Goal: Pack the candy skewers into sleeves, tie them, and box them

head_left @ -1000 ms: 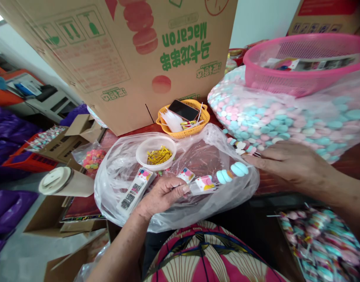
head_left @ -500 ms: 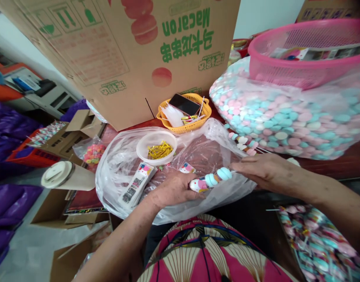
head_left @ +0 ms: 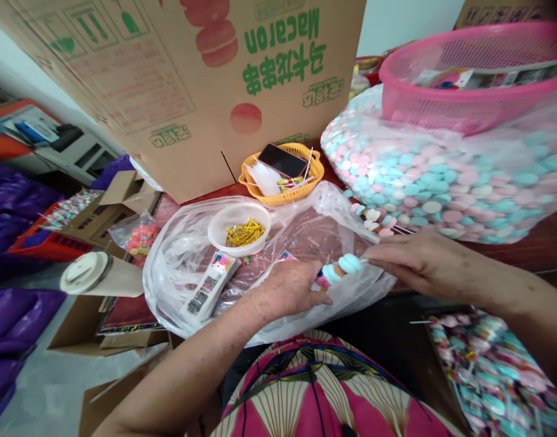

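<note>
I have the candy skewer [head_left: 340, 270] pinched at both ends — my left hand [head_left: 290, 290] curls over its lower end, where a small printed sleeve seems to sit under my fingers, though I can't see it clearly, and my right hand [head_left: 412, 261] grips the stick end between thumb and fingertips. It hangs low over the crumpled clear plastic bag [head_left: 187, 255] on the table, so nothing rolls off. The white bowl of gold twist ties [head_left: 239, 229] and the stack of printed labels [head_left: 209, 287] lie just beside my left hand — handy. The big bag of pastel candies [head_left: 442, 182] sits behind my right.
</note>
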`<action>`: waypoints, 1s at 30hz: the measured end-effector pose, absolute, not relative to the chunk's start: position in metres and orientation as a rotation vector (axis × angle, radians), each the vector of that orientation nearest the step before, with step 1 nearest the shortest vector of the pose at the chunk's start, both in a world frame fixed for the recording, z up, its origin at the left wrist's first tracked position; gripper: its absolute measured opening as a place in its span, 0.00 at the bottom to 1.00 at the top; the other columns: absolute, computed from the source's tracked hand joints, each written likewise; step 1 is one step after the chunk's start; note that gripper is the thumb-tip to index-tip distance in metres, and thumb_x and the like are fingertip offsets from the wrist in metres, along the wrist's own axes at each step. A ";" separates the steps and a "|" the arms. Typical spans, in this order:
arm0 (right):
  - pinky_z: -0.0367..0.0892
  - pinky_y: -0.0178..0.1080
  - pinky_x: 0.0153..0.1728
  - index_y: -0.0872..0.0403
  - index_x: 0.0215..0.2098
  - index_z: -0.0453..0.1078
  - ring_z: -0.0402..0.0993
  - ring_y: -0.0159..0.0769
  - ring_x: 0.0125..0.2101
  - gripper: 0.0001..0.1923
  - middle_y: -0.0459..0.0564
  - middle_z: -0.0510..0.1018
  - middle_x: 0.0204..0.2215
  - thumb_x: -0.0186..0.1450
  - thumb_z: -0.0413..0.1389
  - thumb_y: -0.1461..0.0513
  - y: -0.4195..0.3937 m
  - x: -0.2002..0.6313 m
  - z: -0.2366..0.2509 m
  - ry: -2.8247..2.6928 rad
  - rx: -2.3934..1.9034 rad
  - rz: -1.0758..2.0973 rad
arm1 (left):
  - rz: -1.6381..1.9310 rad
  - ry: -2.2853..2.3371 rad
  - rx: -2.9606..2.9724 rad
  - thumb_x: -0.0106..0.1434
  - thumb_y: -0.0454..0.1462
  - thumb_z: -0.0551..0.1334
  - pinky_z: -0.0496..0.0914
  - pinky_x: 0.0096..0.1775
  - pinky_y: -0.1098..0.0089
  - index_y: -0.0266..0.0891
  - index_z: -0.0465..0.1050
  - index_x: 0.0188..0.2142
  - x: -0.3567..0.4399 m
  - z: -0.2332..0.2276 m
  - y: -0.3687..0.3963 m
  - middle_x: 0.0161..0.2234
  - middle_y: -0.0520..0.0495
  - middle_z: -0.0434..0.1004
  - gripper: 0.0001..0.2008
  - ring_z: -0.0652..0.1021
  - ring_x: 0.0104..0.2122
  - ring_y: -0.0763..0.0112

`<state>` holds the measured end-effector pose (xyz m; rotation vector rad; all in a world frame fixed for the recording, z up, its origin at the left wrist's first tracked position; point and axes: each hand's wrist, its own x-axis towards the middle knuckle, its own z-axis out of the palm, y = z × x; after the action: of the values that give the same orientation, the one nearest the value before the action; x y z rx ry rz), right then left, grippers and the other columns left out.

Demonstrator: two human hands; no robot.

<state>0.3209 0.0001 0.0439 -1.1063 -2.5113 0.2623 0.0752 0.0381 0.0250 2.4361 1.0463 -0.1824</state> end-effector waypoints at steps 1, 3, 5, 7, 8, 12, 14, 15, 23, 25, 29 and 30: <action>0.56 0.33 0.23 0.53 0.33 0.71 0.68 0.31 0.21 0.12 0.45 0.73 0.23 0.64 0.46 0.67 0.000 0.321 0.043 -2.542 -1.124 0.175 | -0.181 1.042 2.434 0.56 0.49 0.67 0.68 0.38 0.61 0.38 0.72 0.47 0.076 0.026 0.039 0.41 0.40 0.79 0.24 0.78 0.41 0.50; 0.52 0.34 0.22 0.54 0.31 0.70 0.67 0.31 0.21 0.13 0.46 0.73 0.23 0.62 0.45 0.70 -0.001 0.321 0.041 -2.656 -1.104 0.096 | -0.154 1.045 2.438 0.55 0.48 0.67 0.68 0.38 0.62 0.39 0.72 0.48 0.074 0.029 0.042 0.41 0.41 0.79 0.23 0.78 0.41 0.52; 0.50 0.34 0.21 0.53 0.29 0.68 0.66 0.31 0.19 0.12 0.45 0.72 0.22 0.60 0.45 0.72 -0.004 0.320 0.041 -2.725 -1.086 0.149 | -0.142 1.009 2.443 0.56 0.44 0.67 0.67 0.37 0.66 0.42 0.73 0.47 0.069 0.035 0.047 0.39 0.45 0.79 0.20 0.78 0.38 0.57; 0.50 0.34 0.21 0.53 0.29 0.67 0.65 0.30 0.19 0.12 0.45 0.72 0.21 0.60 0.46 0.72 -0.005 0.320 0.044 -2.748 -1.069 0.251 | -0.152 0.922 2.438 0.55 0.42 0.67 0.65 0.34 0.69 0.44 0.74 0.44 0.063 0.041 0.053 0.36 0.49 0.78 0.17 0.77 0.35 0.62; 0.50 0.34 0.21 0.53 0.29 0.68 0.66 0.30 0.19 0.11 0.45 0.72 0.22 0.60 0.47 0.72 -0.005 0.320 0.047 -2.743 -1.067 0.278 | -0.175 0.870 2.430 0.54 0.42 0.67 0.65 0.33 0.70 0.44 0.75 0.42 0.061 0.044 0.055 0.33 0.50 0.78 0.16 0.77 0.32 0.64; 0.55 0.36 0.26 0.53 0.33 0.70 0.68 0.34 0.25 0.12 0.46 0.74 0.25 0.60 0.48 0.73 -0.001 0.316 0.063 -2.762 -1.003 -0.006 | -0.242 0.677 2.361 0.47 0.44 0.72 0.63 0.29 0.71 0.41 0.75 0.34 0.062 0.044 0.061 0.27 0.52 0.76 0.16 0.75 0.27 0.66; 0.57 0.39 0.31 0.53 0.36 0.70 0.68 0.38 0.29 0.12 0.48 0.75 0.26 0.63 0.48 0.71 0.003 0.313 0.068 -2.741 -0.969 -0.295 | -0.208 0.625 2.328 0.47 0.44 0.72 0.64 0.29 0.70 0.41 0.75 0.36 0.064 0.042 0.063 0.29 0.51 0.77 0.18 0.76 0.27 0.64; 0.58 0.40 0.33 0.54 0.38 0.70 0.67 0.40 0.31 0.12 0.49 0.75 0.27 0.64 0.47 0.70 0.005 0.311 0.069 -2.719 -0.948 -0.405 | -0.176 0.611 2.311 0.47 0.43 0.72 0.64 0.30 0.70 0.41 0.75 0.38 0.064 0.041 0.063 0.30 0.51 0.78 0.19 0.76 0.28 0.64; 0.58 0.40 0.34 0.57 0.42 0.69 0.65 0.38 0.29 0.15 0.50 0.74 0.27 0.64 0.44 0.72 0.006 0.309 0.045 -2.704 -0.800 -0.365 | -0.064 0.547 2.093 0.51 0.37 0.71 0.65 0.34 0.72 0.40 0.74 0.37 0.053 0.049 0.069 0.31 0.56 0.76 0.13 0.74 0.31 0.70; 0.58 0.40 0.33 0.57 0.42 0.69 0.65 0.38 0.29 0.15 0.49 0.74 0.26 0.64 0.44 0.72 0.005 0.310 0.044 -2.683 -0.789 -0.314 | -0.071 0.561 2.037 0.51 0.38 0.71 0.66 0.35 0.72 0.40 0.73 0.40 0.052 0.049 0.070 0.34 0.54 0.76 0.17 0.75 0.33 0.69; 0.58 0.38 0.31 0.57 0.38 0.70 0.66 0.36 0.27 0.15 0.49 0.75 0.26 0.63 0.44 0.73 0.004 0.300 0.042 -2.664 -0.726 -0.145 | -0.081 0.572 2.027 0.49 0.40 0.71 0.68 0.37 0.68 0.38 0.72 0.42 0.064 0.037 0.065 0.36 0.50 0.76 0.21 0.75 0.36 0.65; 0.58 0.38 0.29 0.57 0.37 0.70 0.67 0.36 0.26 0.15 0.49 0.74 0.26 0.63 0.44 0.73 0.005 0.296 0.039 -2.660 -0.752 -0.120 | -0.056 0.579 2.049 0.49 0.41 0.72 0.68 0.39 0.67 0.38 0.72 0.43 0.068 0.033 0.064 0.37 0.49 0.76 0.22 0.75 0.37 0.63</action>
<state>0.2964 0.0049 0.0389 -0.7517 -2.6603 -0.1199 0.0677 0.0635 0.0326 2.0491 0.5790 -0.0561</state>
